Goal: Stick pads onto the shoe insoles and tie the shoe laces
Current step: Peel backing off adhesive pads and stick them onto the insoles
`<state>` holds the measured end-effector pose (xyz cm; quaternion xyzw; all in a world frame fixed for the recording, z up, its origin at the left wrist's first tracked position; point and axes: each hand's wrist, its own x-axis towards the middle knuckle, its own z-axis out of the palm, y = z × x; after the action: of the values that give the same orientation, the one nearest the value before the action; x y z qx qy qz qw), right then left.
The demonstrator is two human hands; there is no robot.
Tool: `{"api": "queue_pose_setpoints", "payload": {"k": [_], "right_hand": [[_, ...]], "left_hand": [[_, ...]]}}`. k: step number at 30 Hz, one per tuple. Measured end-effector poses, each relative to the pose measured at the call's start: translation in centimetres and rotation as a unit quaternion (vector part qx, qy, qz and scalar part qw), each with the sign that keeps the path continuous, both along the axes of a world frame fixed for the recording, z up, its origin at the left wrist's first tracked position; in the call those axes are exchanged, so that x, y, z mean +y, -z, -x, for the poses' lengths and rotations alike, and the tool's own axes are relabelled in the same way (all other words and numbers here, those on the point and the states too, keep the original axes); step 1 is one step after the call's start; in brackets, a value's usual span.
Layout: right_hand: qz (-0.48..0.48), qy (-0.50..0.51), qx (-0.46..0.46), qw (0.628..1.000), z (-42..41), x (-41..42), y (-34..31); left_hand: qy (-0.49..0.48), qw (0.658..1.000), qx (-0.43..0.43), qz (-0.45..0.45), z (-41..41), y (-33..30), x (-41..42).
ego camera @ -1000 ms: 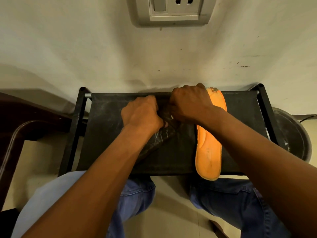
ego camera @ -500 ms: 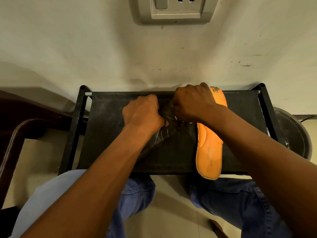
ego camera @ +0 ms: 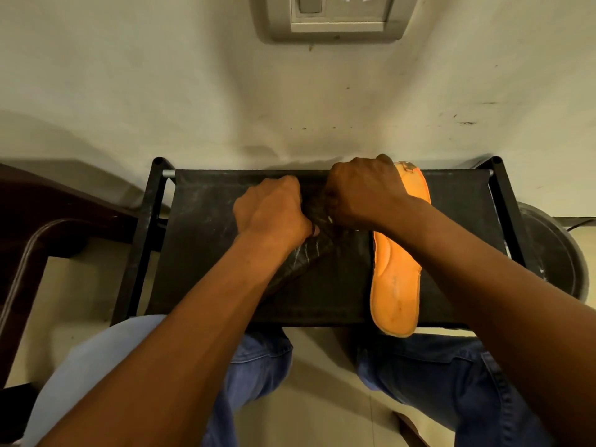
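A dark insole [ego camera: 306, 256] with faint white marks lies slantwise on the black fabric shelf [ego camera: 206, 221], mostly hidden under my hands and left forearm. My left hand [ego camera: 271, 214] has its fingers curled over the insole's upper part. My right hand [ego camera: 361, 191] is curled on the same end from the right, knuckles up. The two hands almost touch. What the fingertips pinch is hidden. An orange insole [ego camera: 395, 285] lies lengthwise to the right, its toe under my right wrist and its heel hanging over the shelf's near edge.
The shelf stands against a pale wall with a socket plate [ego camera: 335, 17] above. A dark wooden chair [ego camera: 38, 221] is at the left. A round dark bucket [ego camera: 554, 253] stands at the right. My knees in blue jeans [ego camera: 435, 375] are below the shelf.
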<state>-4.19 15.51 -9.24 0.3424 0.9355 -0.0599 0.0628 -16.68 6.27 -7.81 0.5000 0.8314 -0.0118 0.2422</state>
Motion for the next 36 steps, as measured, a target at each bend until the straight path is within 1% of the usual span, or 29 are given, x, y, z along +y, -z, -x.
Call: {"api": "queue_pose_setpoints", "payload": {"k": [2, 6, 8, 10, 12, 15, 17, 22, 24, 27, 29, 32, 36], "right_hand": [[0.009, 0.001, 0.006, 1.000, -0.1, -0.1, 0.1], [0.030, 0.039, 0.084, 0.995, 0.8, -0.9, 1.0], [0.019, 0.041, 0.111, 0.993, 1.0, -1.0, 1.4], [0.014, 0.033, 0.100, 0.994, 0.8, -0.6, 1.2], [0.019, 0.024, 0.058, 0.998, 0.3, 0.0, 0.6], [0.048, 0.020, 0.020, 0.998, -0.3, 0.7, 0.0], [0.061, 0.020, 0.037, 0.997, -0.3, 0.7, 0.2], [0.072, 0.021, 0.112, 0.991, 0.3, 0.1, 1.0], [0.074, 0.016, 0.101, 0.992, 0.3, 0.5, 0.9], [0.101, 0.012, 0.033, 0.994, -0.3, 1.5, 0.2], [0.121, 0.018, 0.014, 0.992, -0.7, 1.9, -0.1], [0.119, 0.015, 0.035, 0.992, -0.6, 1.4, 0.0], [0.083, 0.014, 0.088, 0.993, -0.1, 0.8, 0.6]], "left_hand": [[-0.002, 1.000, -0.002, 0.001, 0.0, 0.0, 0.0], [0.000, 1.000, 0.007, 0.004, -0.2, -0.1, 0.0], [-0.003, 1.000, 0.005, 0.005, -0.2, -0.2, 0.0], [-0.005, 1.000, 0.000, 0.007, -0.2, -0.2, 0.0], [-0.004, 1.000, -0.006, 0.011, -0.1, -0.3, 0.0], [-0.004, 1.000, -0.014, 0.015, 0.0, -0.3, 0.1], [-0.002, 1.000, -0.012, 0.019, -0.1, -0.2, 0.1], [0.002, 1.000, -0.003, 0.008, -0.1, 0.0, 0.0], [0.001, 1.000, -0.008, 0.004, 0.0, -0.1, -0.1], [0.008, 1.000, -0.014, 0.012, 0.2, -0.3, -0.1], [0.022, 0.999, -0.011, 0.026, 0.0, -0.5, -0.1], [0.050, 0.997, 0.014, 0.051, -0.7, -0.7, -0.2], [0.066, 0.993, 0.036, 0.093, -1.5, -0.9, -0.3]]}}
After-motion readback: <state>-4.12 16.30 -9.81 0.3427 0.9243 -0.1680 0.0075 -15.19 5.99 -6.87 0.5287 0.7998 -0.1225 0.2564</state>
